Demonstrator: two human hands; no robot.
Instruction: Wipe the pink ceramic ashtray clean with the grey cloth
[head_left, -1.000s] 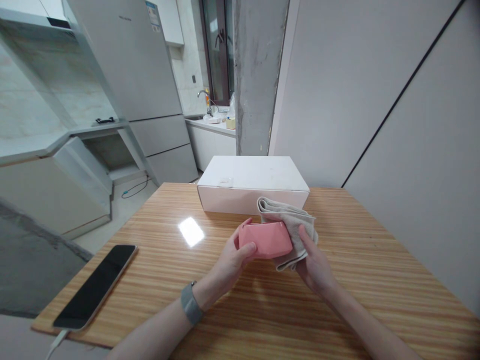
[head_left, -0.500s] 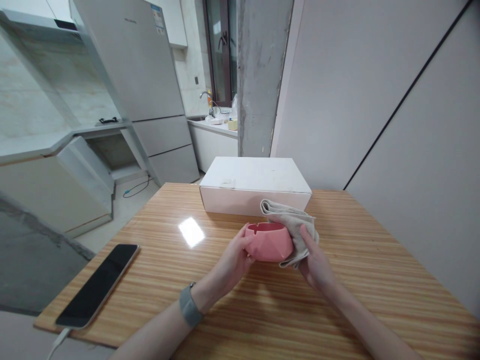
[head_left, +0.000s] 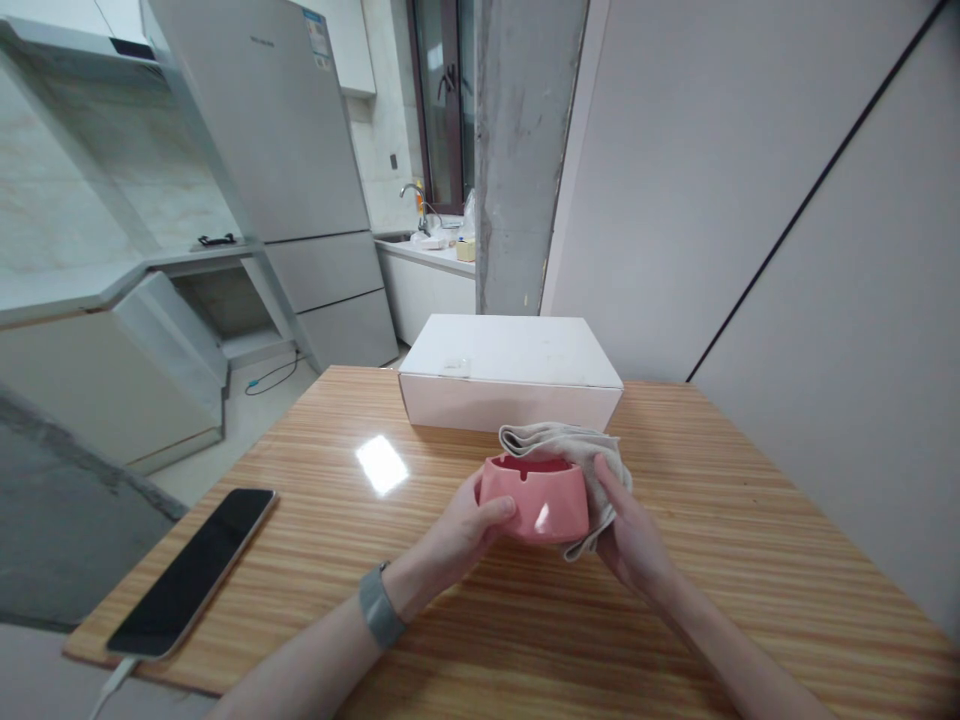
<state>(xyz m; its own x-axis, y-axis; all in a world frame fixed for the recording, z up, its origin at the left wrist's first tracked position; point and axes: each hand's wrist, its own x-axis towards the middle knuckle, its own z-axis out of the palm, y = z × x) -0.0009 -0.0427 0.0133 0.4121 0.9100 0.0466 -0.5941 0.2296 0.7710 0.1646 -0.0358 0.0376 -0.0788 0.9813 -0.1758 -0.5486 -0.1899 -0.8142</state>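
Note:
A pink faceted ashtray [head_left: 538, 500] is held just above the wooden table [head_left: 750, 560], its open side up and tipped slightly away from me. My left hand [head_left: 465, 535] grips its left side, thumb on the front face. My right hand [head_left: 630, 530] presses a beige cloth [head_left: 570, 450] against the ashtray's right side and far rim, fingers closed on the cloth. A grey band sits on my left wrist.
A closed white cardboard box [head_left: 510, 370] lies on the table just behind the ashtray. A black phone [head_left: 191, 570] on a cable rests near the table's left front corner. Beyond the table stand a grey refrigerator [head_left: 277, 150] and a concrete pillar [head_left: 517, 150].
The ashtray has turned from side-on to open side up. The cloth has shifted from its right side up over the far rim. Both hands stayed in place.

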